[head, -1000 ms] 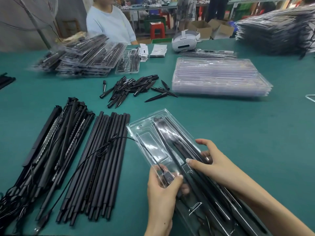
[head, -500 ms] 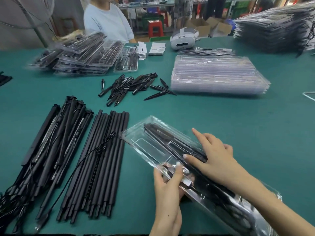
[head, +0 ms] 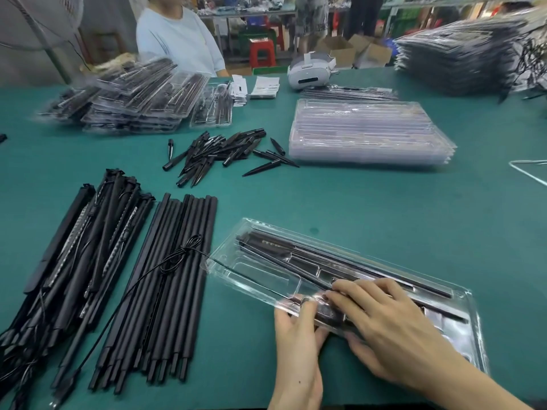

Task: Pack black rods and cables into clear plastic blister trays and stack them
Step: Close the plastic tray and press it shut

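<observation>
Clear plastic, the blister tray lies slantwise on the green bench near the front edge, black rods already seated in its long channels. Left hand pinches the tray's near rim, thumb on top; right hand lies across it, fingers fairly straight, pressing a small dark part (likely the cable's plug end) into its pocket. A thin cable trails off over the loose rods. Judged next: tuck that cable in, then stack.

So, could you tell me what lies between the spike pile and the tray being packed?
In the head view, only bare green table separates spike pile and tray.
</observation>
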### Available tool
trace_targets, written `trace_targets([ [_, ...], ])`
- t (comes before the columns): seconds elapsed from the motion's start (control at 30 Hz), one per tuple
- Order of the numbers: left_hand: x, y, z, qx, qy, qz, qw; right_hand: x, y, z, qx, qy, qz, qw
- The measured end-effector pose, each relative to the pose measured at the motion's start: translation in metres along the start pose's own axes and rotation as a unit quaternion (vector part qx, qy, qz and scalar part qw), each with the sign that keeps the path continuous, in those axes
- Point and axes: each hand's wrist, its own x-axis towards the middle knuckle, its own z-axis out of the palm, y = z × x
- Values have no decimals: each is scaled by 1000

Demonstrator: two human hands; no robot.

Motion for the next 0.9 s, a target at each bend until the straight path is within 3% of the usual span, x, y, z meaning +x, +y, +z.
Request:
trace_targets([
  [0.5,0,-4,1,-10,14,4,1000,7,-8,10,16,-4,-42,999],
  [0.63,2,2,-7,23,-25,-11,999,6,-8,10,32,26,-30,999],
  [0.8,3,16,-13,161,-66,-24,984,6,10,4,12,27,-67,997],
  [0.87,-1,28,-15,278,-104,-48,954,7,17,2,-6,19,-83,996],
  [0.9,-5,36,-18,358,-144,-60,921,7,20,0,-17,8,-91,996],
])
